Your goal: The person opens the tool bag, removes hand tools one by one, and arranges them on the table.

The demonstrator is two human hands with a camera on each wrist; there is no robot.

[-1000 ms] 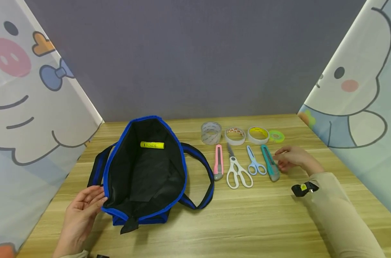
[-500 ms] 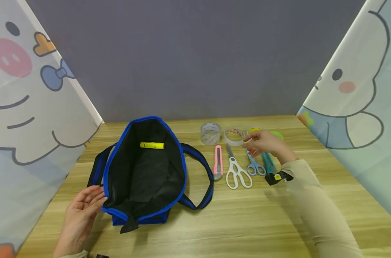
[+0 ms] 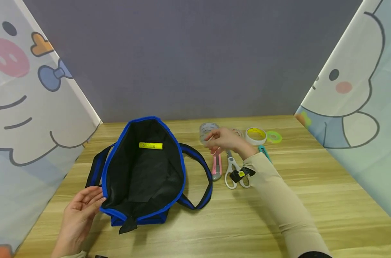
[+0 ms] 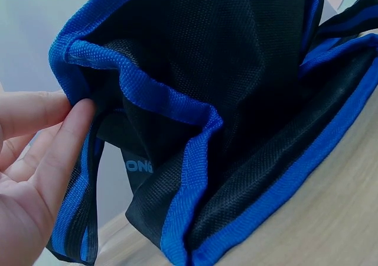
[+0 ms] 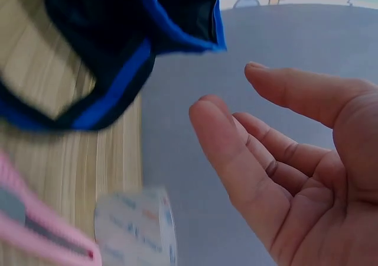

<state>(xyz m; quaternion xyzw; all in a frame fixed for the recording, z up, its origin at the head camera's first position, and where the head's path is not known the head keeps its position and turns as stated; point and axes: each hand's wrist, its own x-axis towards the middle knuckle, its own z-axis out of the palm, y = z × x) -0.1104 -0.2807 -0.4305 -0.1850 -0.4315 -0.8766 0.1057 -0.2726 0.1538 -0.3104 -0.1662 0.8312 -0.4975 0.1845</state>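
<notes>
My left hand (image 3: 80, 211) pinches the blue-trimmed edge of a black tote bag (image 3: 150, 182) between thumb and fingers, and the bag's mouth gapes wide. Inside it lies a yellow stick (image 3: 151, 146) like a highlighter. With nothing in its grasp, my right hand (image 3: 227, 139) hovers over the tools, its fingers relaxed and parted from the thumb. Close to those fingers are a clear packing tape roll (image 5: 133, 227) and a pink utility knife (image 3: 217, 168). White-handled scissors (image 3: 230, 168) lie partly under the right wrist; the small blue scissors are hidden by the arm.
A white-sided tape roll with a yellow core (image 3: 256, 142) and a green tape roll (image 3: 274, 137) lie at the back right. Part of a teal utility knife (image 3: 264, 152) shows beyond the sleeve. A bag strap (image 3: 208, 195) loops across the wooden table towards the pink knife.
My right hand has swept left, from beside the teal knife, past the tape rolls, to above the pink knife and clear tape. My left hand has kept its hold on the bag's edge.
</notes>
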